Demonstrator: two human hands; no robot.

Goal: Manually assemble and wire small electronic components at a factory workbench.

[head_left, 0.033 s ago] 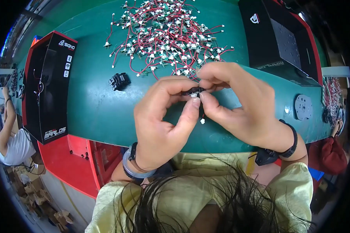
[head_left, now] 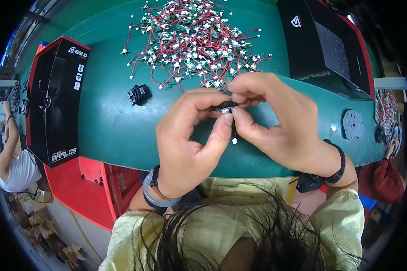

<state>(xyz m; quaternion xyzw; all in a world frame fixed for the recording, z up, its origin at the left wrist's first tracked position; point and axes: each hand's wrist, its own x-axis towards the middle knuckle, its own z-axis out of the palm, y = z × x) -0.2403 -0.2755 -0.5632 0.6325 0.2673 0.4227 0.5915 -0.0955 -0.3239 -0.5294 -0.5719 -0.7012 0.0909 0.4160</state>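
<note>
Both hands meet above the green table, fingertips together around a small black plastic part point(head_left: 224, 106). My left hand point(head_left: 185, 133) is closed, pinching the part between thumb and fingers. Against it from the other side, my right hand point(head_left: 282, 119) pinches too; its fingertips hide much of the part. A white connector point(head_left: 234, 141) hangs beneath the fingers on a dark lead. Just beyond the hands lies a heap of small circuit boards with red and black wires and white plugs point(head_left: 203, 49). To the left of the hands rests another black plastic part point(head_left: 139, 95).
An open black box point(head_left: 63, 104) stands at the left, another black box point(head_left: 321, 49) at the back right. A grey rounded plate point(head_left: 352, 124) lies on the right of the table point(head_left: 117, 140). Below the left edge is a red tray point(head_left: 77, 192). Other people sit at both sides.
The hanging white connector has shifted very slightly left. My right hand has moved a touch; the left hand's grip looks the same.
</note>
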